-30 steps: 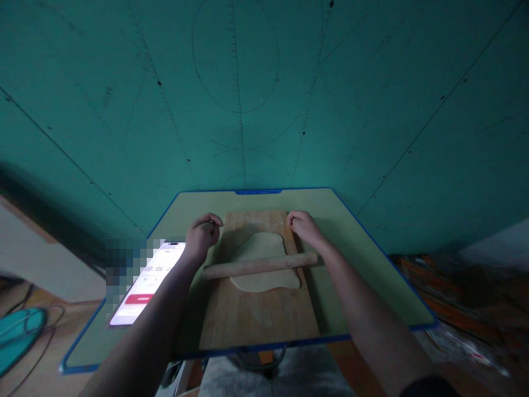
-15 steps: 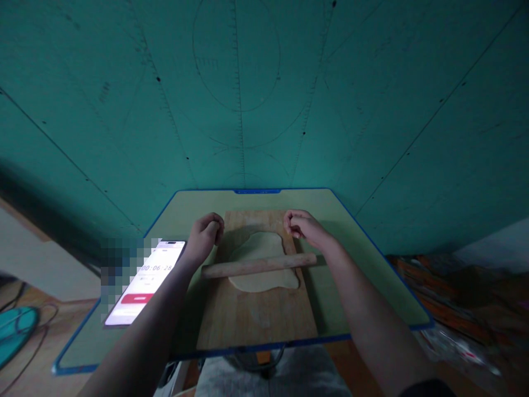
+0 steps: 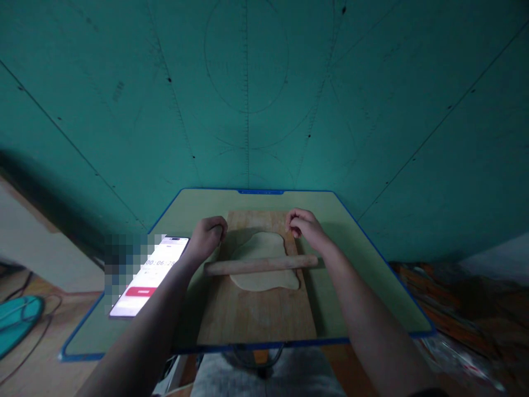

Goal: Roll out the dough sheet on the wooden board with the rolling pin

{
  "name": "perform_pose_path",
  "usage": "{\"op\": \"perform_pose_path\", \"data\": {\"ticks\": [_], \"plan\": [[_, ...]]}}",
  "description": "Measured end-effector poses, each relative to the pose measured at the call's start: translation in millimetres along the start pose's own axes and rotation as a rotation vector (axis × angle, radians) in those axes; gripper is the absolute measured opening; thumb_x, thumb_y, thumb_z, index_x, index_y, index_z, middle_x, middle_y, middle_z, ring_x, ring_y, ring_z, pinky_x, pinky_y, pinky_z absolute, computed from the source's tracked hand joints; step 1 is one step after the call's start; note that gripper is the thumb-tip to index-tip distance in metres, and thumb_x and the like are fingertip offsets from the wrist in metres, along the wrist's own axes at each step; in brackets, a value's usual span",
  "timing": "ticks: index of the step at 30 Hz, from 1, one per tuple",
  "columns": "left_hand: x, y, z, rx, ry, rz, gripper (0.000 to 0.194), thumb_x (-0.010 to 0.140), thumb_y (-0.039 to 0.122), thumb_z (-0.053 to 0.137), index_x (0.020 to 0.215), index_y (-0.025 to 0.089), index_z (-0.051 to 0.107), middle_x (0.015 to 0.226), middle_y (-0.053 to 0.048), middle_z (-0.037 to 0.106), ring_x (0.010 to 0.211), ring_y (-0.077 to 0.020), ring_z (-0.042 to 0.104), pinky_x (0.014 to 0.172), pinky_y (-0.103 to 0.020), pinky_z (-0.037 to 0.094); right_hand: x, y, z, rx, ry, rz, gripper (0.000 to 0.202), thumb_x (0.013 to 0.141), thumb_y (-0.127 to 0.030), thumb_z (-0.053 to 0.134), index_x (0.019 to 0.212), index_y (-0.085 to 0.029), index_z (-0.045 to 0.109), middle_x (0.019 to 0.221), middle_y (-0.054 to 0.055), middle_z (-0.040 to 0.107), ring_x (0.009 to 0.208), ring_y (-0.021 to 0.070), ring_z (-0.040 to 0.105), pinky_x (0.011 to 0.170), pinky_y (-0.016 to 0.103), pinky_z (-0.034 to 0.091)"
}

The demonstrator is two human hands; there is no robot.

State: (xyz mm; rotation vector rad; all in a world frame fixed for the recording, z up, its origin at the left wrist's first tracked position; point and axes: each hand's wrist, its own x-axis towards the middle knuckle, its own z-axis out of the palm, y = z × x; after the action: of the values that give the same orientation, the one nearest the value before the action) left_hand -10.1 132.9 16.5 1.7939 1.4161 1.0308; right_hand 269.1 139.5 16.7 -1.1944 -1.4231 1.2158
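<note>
- Glass-fronted phone [image 3: 151, 269] lies at the left on the pale green mat [image 3: 363, 264], its screen lit with a timer; it sits just beside the left forearm, so elbow swings should stay clear of it.
- Left hand [image 3: 208, 234] is curled into a loose fist at the far-left corner of the wooden board [image 3: 256, 317]. Its grip is closed on nothing that shows, and it rests beyond the left end of the rolling pin [image 3: 260, 265] rather than on it.
- Pale dough [image 3: 264, 267] lies flattened on the far half of the board, uneven in outline, with the pin lying across its middle from left to right.
- To roll well, I judge that both palms should sit on the pin ends, pressing evenly, and the narrow far lobe needs more passes than the broad near part.
- Right hand [image 3: 303, 226] hovers at the far-right edge of the board, fingers bunched together; whether they pinch the board edge I cannot tell.
- Beneath all this, the bench [image 3: 264, 348] edge runs close to the body, so the board could slip toward it under hard strokes.
</note>
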Motion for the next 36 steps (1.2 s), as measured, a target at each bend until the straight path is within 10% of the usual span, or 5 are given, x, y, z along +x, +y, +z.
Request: {"op": "perform_pose_path", "data": {"ticks": [10,23,27,32,36], "plan": [[-6.3,12.7,-6.5,0.274,-0.25,-0.057,0.013,0.068,0.026,0.052,0.06,0.022,0.062,0.056,-0.001,0.06,0.052,-0.0179,0.051,0.053,-0.028,0.03,-15.3,-1.7,17.1,-0.678,-0.145,-0.286,0.027,0.086,-0.01,0.056,0.103,-0.02,0.074,0.103,0.008,0.073,0.095,0.019,0.066,0.085,0.032,0.049],[-27.1,34.5,6.1,0.493,-0.298,-0.034,0.026,0.092,0.031,0.051,0.079,0.02,0.072,0.082,-0.011,0.073,0.07,-0.0232,0.065,0.061,-0.029,0.035,-45.1,-15.3,33.0,-0.765,-0.334,-0.274,0.069,0.077,-0.049,0.081,0.139,-0.027,0.06,0.157,0.013,0.044,0.145,0.0345,0.041,0.116,0.05,0.038],[-31.9,38.2,12.0,0.456,-0.303,0.036,0.025,0.091,0.029,0.051,0.079,0.019,0.071,0.086,-0.013,0.072,0.073,-0.0237,0.065,0.065,-0.031,0.038,-59.1,-19.5,34.8,-0.787,-0.458,-0.309,0.074,0.059,-0.042,0.094,0.128,-0.035,0.068,0.162,0.006,0.038,0.148,0.0345,0.036,0.117,0.05,0.037],[-32.9,38.3,14.7,0.361,-0.296,0.08,0.016,0.082,0.027,0.06,0.072,0.02,0.07,0.085,-0.011,0.072,0.072,-0.022,0.064,0.064,-0.03,0.039,-62.6,-21.3,40.9,-0.855,-0.43,-0.361,0.011,0.073,-0.024,0.085,0.078,-0.028,0.076,0.155,0.004,0.047,0.146,0.0323,0.037,0.115,0.049,0.038],[-27.8,36.5,17.1,0.375,-0.296,0.007,0.018,0.087,0.026,0.057,0.081,0.021,0.073,0.085,-0.011,0.074,0.073,-0.0228,0.066,0.062,-0.029,0.038,-57.0,-32.2,35.8,-0.849,-0.433,-0.364,0.02,0.076,-0.007,0.072,0.079,-0.027,0.074,0.135,0.005,0.064,0.127,0.027,0.056,0.104,0.042,0.044]]}}
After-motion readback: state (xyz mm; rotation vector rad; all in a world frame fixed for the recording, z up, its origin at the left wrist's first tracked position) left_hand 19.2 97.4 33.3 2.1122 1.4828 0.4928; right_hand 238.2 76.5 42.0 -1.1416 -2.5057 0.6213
